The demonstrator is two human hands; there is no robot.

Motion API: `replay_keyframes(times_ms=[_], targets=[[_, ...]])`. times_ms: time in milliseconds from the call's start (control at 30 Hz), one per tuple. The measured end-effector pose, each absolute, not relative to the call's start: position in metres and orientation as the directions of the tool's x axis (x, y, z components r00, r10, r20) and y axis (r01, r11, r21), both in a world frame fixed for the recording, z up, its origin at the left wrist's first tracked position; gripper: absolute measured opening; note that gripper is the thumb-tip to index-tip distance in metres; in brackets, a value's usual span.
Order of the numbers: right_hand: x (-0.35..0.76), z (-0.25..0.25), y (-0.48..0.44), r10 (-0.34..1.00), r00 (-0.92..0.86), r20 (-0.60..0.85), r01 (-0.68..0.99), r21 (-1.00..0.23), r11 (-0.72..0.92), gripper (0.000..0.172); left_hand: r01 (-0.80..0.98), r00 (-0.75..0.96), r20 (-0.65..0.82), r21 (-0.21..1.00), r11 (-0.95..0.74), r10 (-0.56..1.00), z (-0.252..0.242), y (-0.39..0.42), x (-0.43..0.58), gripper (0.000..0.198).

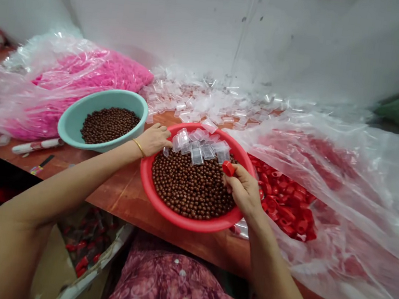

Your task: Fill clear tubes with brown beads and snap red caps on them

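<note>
A red bowl (151, 189) full of small brown balls (189, 189) sits on the wooden table in front of me, with several clear plastic cups (200, 147) lying on the balls at its far side. My left hand (154, 139) rests on the bowl's left rim with fingers curled, pinching one clear cup by the rim. My right hand (243, 191) hovers over the bowl's right side, fingers closed on a small red cap (228, 168).
A teal bowl (80, 110) of brown balls stands to the left. A clear bag of red caps (287, 204) lies open at right, a bag of pink pieces (84, 77) at back left, loose clear cups (205, 101) behind. A cardboard box (88, 252) sits below the table.
</note>
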State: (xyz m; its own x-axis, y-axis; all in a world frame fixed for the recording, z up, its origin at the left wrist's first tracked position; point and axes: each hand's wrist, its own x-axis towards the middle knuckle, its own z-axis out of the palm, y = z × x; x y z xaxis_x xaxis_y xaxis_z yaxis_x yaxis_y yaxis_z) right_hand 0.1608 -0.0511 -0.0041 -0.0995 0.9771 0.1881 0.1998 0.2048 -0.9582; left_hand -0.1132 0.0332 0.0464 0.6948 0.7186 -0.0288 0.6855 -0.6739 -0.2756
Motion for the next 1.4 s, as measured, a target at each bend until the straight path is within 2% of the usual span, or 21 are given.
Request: replay_keyframes(times_ms=[100,167,200,300,367,433,467,533,567,633,733,833,1000,1067,1167,1267,1333,1400], targets=[[0.164,-0.003,-0.051,0.983,-0.102,0.154,0.196,-0.965,0.171,0.008,0.668,0.727,-0.032,-0.194,-0.718,0.686,0.051,0.025,-0.110,0.018],[0.163,-0.001,-0.052,0.987,-0.098,0.130,0.163,-0.976,0.145,0.007,0.693,0.714,-0.079,-0.063,-0.718,0.696,0.054,0.013,-0.105,0.022],[0.163,0.000,-0.053,0.988,-0.096,0.120,0.139,-0.981,0.133,0.006,0.717,0.694,-0.129,0.039,-0.696,0.708,0.055,0.007,-0.102,0.025],[0.161,0.004,-0.053,0.991,-0.084,0.107,0.079,-0.990,0.114,0.004,0.797,0.595,-0.363,0.382,-0.468,0.717,0.054,-0.010,-0.088,0.032],[0.161,0.005,-0.053,0.992,-0.072,0.100,0.069,-0.992,0.104,0.005,0.848,0.495,-0.521,0.465,-0.255,0.695,0.052,-0.017,-0.079,0.038],[0.161,0.006,-0.052,0.994,-0.054,0.093,0.069,-0.993,0.096,0.007,0.899,0.401,-0.581,0.396,-0.185,0.708,0.050,-0.020,-0.073,0.042],[0.161,0.007,-0.053,0.995,-0.045,0.090,0.068,-0.993,0.093,0.007,0.914,0.387,-0.543,0.332,-0.233,0.745,0.050,-0.021,-0.072,0.042],[0.161,0.008,-0.053,0.995,-0.037,0.090,0.060,-0.994,0.092,0.007,0.879,0.477,-0.366,0.180,-0.442,0.799,0.050,-0.019,-0.074,0.042],[0.161,0.008,-0.053,0.995,-0.038,0.092,0.056,-0.994,0.094,0.007,0.817,0.571,-0.274,0.103,-0.567,0.773,0.049,-0.018,-0.076,0.042],[0.160,0.008,-0.053,0.995,-0.049,0.092,0.054,-0.994,0.094,0.006,0.625,0.768,-0.181,0.008,-0.780,0.614,0.046,-0.014,-0.080,0.041],[0.160,0.008,-0.054,0.994,-0.061,0.087,0.050,-0.995,0.090,0.005,0.374,0.904,-0.216,-0.010,-0.927,0.367,0.039,-0.011,-0.082,0.032],[0.161,0.008,-0.054,0.995,-0.051,0.090,0.025,-0.996,0.091,0.005,0.333,0.902,-0.284,-0.020,-0.943,0.325,0.036,-0.011,-0.081,0.021],[0.162,0.008,-0.054,0.995,-0.041,0.089,0.004,-0.996,0.089,0.005,0.560,0.725,-0.350,-0.202,-0.803,0.593,0.048,-0.017,-0.080,0.018],[0.162,0.008,-0.054,0.995,-0.052,0.088,0.007,-0.996,0.088,0.005,0.603,0.660,-0.389,-0.236,-0.762,0.643,0.050,-0.020,-0.071,0.019],[0.162,0.008,-0.054,0.994,-0.060,0.090,-0.003,-0.996,0.090,0.004,0.637,0.628,-0.428,-0.197,-0.745,0.650,0.044,-0.025,-0.047,0.023],[0.161,0.009,-0.053,0.995,-0.049,0.089,-0.028,-0.996,0.088,0.004,0.687,0.641,-0.386,-0.096,-0.720,0.664,0.031,-0.024,-0.024,0.025],[0.161,0.009,-0.053,0.996,-0.045,0.080,-0.053,-0.996,0.078,0.007,0.752,0.626,-0.329,0.014,-0.659,0.707,0.022,-0.020,-0.019,0.021],[0.160,0.010,-0.053,0.997,-0.042,0.067,-0.076,-0.995,0.064,0.010,0.804,0.595,-0.283,0.232,-0.548,0.753,0.016,-0.014,-0.021,0.016]])
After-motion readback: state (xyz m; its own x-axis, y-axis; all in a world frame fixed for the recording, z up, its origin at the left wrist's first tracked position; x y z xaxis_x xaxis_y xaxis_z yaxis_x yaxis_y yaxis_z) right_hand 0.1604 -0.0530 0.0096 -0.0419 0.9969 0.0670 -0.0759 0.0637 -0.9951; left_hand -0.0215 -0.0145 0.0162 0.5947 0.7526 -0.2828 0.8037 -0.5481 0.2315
